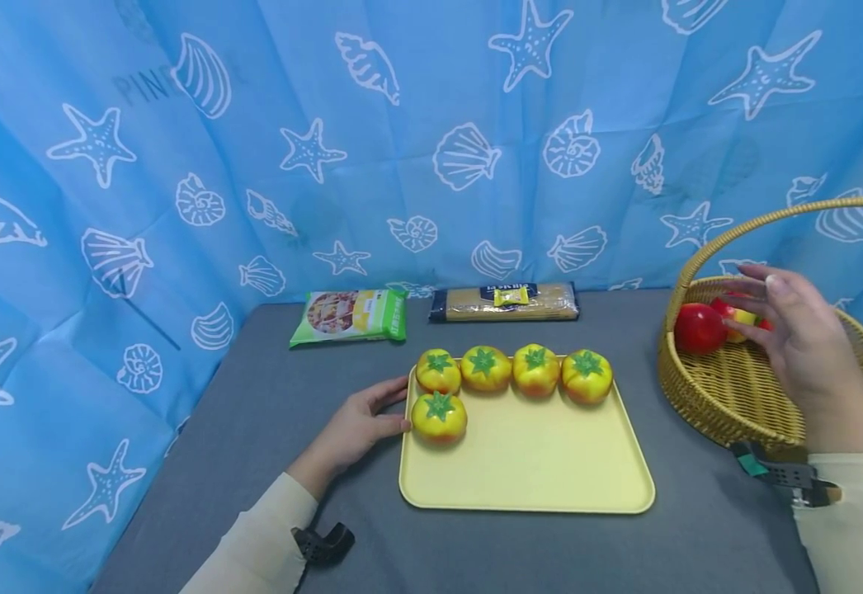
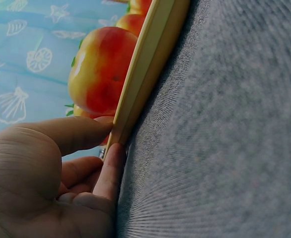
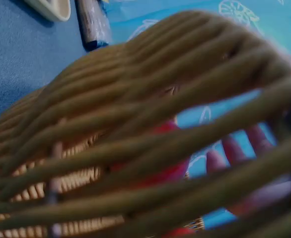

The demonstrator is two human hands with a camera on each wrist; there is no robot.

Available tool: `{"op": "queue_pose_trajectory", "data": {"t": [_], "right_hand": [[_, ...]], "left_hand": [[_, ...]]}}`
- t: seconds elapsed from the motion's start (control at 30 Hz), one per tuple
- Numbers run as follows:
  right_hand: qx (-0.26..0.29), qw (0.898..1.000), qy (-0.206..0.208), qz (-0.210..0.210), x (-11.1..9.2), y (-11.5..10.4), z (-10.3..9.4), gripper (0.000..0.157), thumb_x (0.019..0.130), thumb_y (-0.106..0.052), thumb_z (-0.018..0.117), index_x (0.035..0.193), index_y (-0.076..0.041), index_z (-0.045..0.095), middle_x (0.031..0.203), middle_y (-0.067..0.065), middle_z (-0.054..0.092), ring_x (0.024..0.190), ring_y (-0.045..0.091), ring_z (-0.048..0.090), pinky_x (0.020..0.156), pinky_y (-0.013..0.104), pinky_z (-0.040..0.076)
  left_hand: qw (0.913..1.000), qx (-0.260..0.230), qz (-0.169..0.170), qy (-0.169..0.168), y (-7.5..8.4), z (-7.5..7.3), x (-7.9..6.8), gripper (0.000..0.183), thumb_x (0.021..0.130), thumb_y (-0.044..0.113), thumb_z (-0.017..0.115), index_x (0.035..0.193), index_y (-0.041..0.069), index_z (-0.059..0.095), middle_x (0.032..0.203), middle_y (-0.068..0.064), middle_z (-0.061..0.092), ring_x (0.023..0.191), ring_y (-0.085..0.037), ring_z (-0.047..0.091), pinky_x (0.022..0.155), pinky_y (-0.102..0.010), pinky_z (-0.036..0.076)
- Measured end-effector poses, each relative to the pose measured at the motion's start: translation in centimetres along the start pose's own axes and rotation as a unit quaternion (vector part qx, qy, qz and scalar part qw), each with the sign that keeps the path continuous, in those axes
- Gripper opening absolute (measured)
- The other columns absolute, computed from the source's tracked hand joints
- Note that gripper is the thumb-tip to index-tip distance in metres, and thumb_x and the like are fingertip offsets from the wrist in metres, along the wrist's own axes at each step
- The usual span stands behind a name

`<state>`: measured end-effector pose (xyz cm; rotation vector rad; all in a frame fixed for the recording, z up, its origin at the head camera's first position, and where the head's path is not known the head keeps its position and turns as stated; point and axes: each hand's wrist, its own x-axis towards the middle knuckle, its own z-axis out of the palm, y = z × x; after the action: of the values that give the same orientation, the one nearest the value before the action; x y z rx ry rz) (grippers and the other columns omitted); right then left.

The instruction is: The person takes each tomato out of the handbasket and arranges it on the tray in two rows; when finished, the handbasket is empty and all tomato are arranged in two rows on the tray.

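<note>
A yellow tray [image 1: 535, 462] lies mid-table and carries several yellow-orange tomato-like fruits with green tops [image 1: 535, 370]; one of them [image 1: 439, 417] sits in front at the left. My left hand [image 1: 360, 425] is at the tray's left edge. In the left wrist view, its thumb [image 2: 81, 131] and a finger pinch the tray rim [image 2: 145, 64] beside a fruit [image 2: 103, 69]. My right hand [image 1: 795, 330] hovers with spread fingers over the wicker basket [image 1: 728, 396], close to a red apple [image 1: 699, 327] and holding nothing. Through the blurred weave [image 3: 135, 99] the right wrist view shows red fruit [image 3: 170, 171].
A green food packet [image 1: 350, 315] and a pack of spaghetti [image 1: 506, 303] lie along the table's back edge against the blue shell-print curtain. The basket's tall handle [image 1: 773, 216] arches over my right hand. Grey cloth covers the table.
</note>
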<state>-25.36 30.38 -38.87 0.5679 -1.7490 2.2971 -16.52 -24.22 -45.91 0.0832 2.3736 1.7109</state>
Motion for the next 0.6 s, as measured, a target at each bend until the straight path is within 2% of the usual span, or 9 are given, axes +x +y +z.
{"op": "queue_pose_trajectory", "data": {"t": [0.13,0.23,0.3,0.4,0.5,0.57,0.6], "right_hand": [[-0.013,0.999,-0.017,0.047,0.1,0.3,-0.9,0.03,0.118,-0.012,0.039,0.142,-0.013,0.058,0.135,0.001,0.06,0.119,0.015,0.058,0.087,0.019,0.056],[-0.07,0.994,-0.018,0.083,0.1,0.4,-1.4,0.025,0.119,-0.019,0.04,0.138,-0.022,0.057,0.133,-0.004,0.054,0.119,0.01,0.056,0.086,0.014,0.054],[-0.126,0.986,-0.019,0.104,0.1,0.4,-1.5,0.022,0.12,-0.025,0.04,0.137,-0.029,0.054,0.133,-0.008,0.05,0.126,0.014,0.05,0.084,0.011,0.052],[-0.223,0.965,-0.034,0.135,0.2,0.4,-1.5,0.023,0.12,-0.034,0.035,0.141,-0.035,0.045,0.135,-0.013,0.044,0.141,0.029,0.037,0.083,0.01,0.048],[-0.286,0.943,-0.059,0.16,0.4,0.5,-1.3,0.043,0.12,-0.041,0.027,0.157,-0.021,0.033,0.15,0.005,0.039,0.156,0.042,0.02,0.083,0.011,0.047],[-0.303,0.935,-0.072,0.17,0.4,0.5,-1.1,0.059,0.12,-0.043,0.025,0.163,-0.003,0.022,0.157,0.022,0.029,0.155,0.051,0.018,0.083,0.012,0.048],[-0.31,0.932,-0.074,0.172,0.4,0.5,-1.0,0.064,0.12,-0.043,0.024,0.164,0.004,0.017,0.158,0.028,0.026,0.154,0.052,0.02,0.083,0.012,0.049]], "left_hand": [[1.0,-0.003,-0.003,0.002,0.0,0.1,0.0,0.075,0.095,0.02,0.085,0.162,0.01,0.053,0.155,-0.007,0.06,0.149,-0.029,0.048,0.119,-0.052,0.041],[1.0,-0.001,-0.004,0.003,0.0,0.1,0.1,0.076,0.094,0.02,0.085,0.162,0.01,0.053,0.155,-0.007,0.06,0.149,-0.029,0.047,0.12,-0.052,0.041],[1.0,0.0,-0.003,0.002,0.1,0.1,0.1,0.076,0.094,0.02,0.085,0.162,0.01,0.053,0.155,-0.007,0.06,0.15,-0.029,0.047,0.12,-0.052,0.04],[1.0,0.0,0.0,0.001,0.0,0.1,0.1,0.076,0.094,0.02,0.086,0.162,0.009,0.053,0.155,-0.007,0.06,0.15,-0.029,0.047,0.12,-0.052,0.04],[1.0,0.0,0.002,0.0,-0.1,0.1,0.1,0.077,0.094,0.02,0.086,0.162,0.009,0.053,0.155,-0.007,0.06,0.15,-0.029,0.047,0.12,-0.051,0.041],[1.0,0.002,0.005,0.0,-0.1,0.0,0.2,0.077,0.094,0.02,0.086,0.162,0.009,0.053,0.155,-0.007,0.06,0.15,-0.028,0.046,0.12,-0.051,0.04],[1.0,0.002,0.006,-0.001,-0.1,0.0,0.1,0.076,0.094,0.02,0.086,0.162,0.009,0.053,0.155,-0.007,0.06,0.15,-0.028,0.046,0.121,-0.051,0.039]]}}
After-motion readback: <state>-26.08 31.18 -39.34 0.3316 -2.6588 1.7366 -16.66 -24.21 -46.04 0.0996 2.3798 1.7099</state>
